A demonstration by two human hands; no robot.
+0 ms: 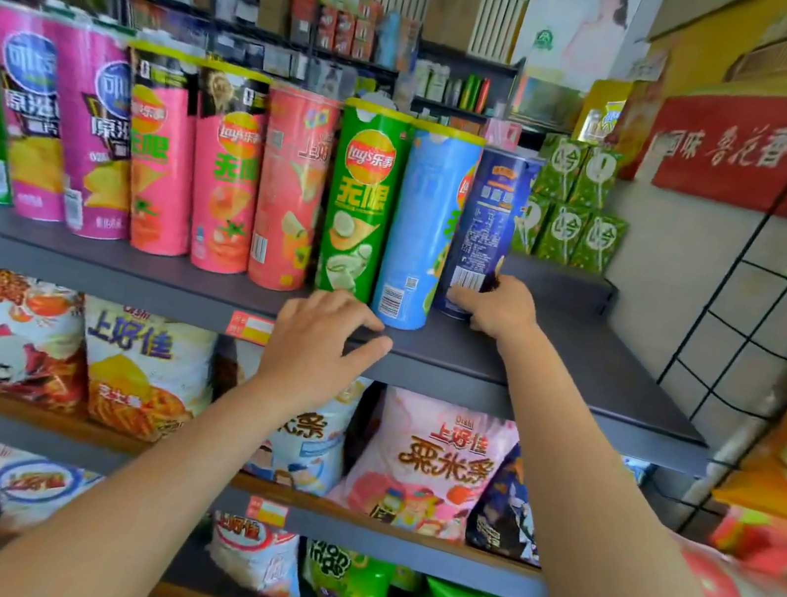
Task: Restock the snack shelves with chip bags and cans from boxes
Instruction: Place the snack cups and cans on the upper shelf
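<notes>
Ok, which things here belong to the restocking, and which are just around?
In the job: dark blue chip can gripped by right hand; light blue chip can; left hand; grey top shelf.
Just around: green boxes; red banner.

Dark blue can upright at right end of can row on top shelf, touching light blue can; chip bags below.

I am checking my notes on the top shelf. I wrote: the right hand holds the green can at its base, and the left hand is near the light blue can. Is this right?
Not quite. In the head view the right hand holds the dark blue can at its base, not the green can. The rest stands: the left hand is near the light blue can.
</notes>
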